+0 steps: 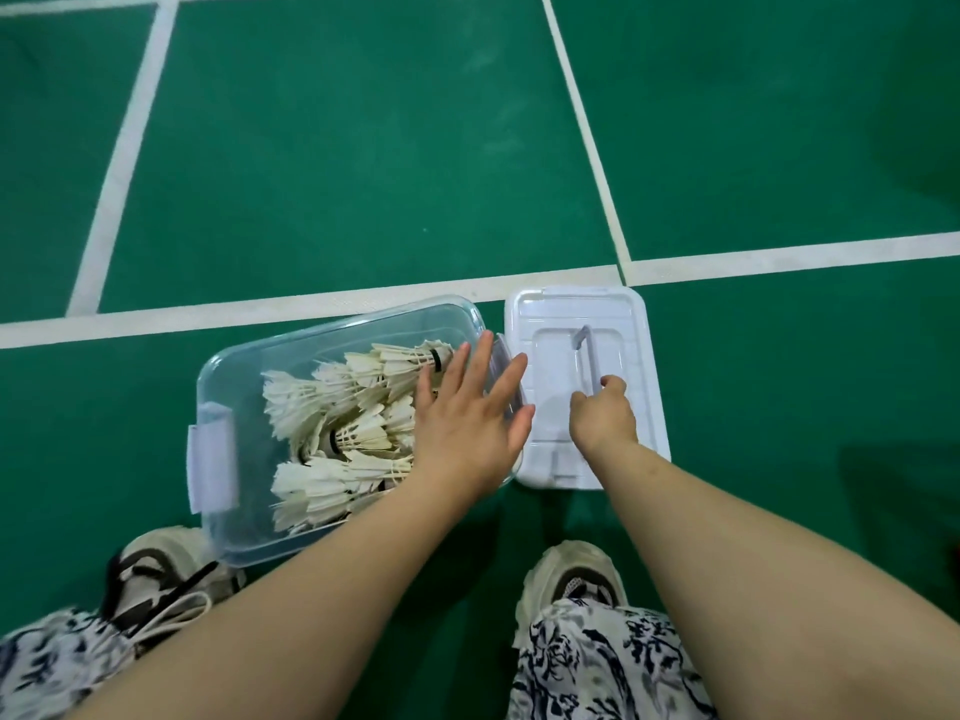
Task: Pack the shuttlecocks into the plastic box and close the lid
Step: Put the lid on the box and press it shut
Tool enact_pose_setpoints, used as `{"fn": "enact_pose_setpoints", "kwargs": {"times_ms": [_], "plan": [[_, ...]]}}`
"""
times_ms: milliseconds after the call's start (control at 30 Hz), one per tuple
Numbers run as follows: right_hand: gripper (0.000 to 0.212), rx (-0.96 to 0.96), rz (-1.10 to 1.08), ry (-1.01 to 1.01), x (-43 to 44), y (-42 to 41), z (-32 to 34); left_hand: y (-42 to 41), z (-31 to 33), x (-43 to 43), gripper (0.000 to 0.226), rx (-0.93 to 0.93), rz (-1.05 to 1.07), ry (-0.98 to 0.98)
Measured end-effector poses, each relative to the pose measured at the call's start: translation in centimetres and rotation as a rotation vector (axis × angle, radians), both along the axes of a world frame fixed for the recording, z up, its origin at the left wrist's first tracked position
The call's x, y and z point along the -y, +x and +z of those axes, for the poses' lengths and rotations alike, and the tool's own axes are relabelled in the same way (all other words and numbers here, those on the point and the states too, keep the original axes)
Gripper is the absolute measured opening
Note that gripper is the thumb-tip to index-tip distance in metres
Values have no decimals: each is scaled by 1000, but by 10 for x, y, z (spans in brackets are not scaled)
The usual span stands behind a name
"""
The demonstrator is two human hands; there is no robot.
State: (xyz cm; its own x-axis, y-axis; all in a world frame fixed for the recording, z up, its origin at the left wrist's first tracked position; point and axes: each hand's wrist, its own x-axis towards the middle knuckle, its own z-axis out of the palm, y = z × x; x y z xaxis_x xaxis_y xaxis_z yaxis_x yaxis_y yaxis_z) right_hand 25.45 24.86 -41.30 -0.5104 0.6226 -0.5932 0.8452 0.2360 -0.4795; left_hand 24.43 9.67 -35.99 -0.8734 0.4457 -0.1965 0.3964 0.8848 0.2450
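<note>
Head view: the box [223, 387] sits open on the floor [363, 174] with the shuttlecocks [343, 407] heaped inside, none visible outside it. The lid [545, 366] lies flat just beside the box, on its right. The right hand [605, 418] is curled round the lid's handle [584, 345]. The left hand [467, 423] is released, fingers straight and spread over the box's right rim; whether it presses on the rim I cannot tell. Packing looks done, and the step in hand seems to be closing. The next move likely calls for lifting the lid by its handle, squaring it over the rim while the left hand steadies the box, then pressing down and fastening the side latches.
</note>
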Motion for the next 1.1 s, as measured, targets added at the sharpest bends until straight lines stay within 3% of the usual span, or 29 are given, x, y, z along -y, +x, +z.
{"fn": "enact_pose_setpoints", "kwargs": {"times_ms": [233, 567, 667, 933, 1100], "plan": [[37, -2, -121, -67, -11, -10, 2, 1, 3, -2, 54, 31, -8, -38], [40, -49, 0, 170, -16, 4, 55, 0, 18, -3, 54, -2, -86, -156], [40, -103, 30, 230, -11, 8, 81, 2, 35, 0, 55, -21, -121, -208], [40, -310, 161, 374, 20, 12, 147, 30, 87, 30, 54, -179, -67, -91], [30, -488, 330, 318, 68, 6, 163, 34, 111, 64, 58, -282, -20, -111]]}}
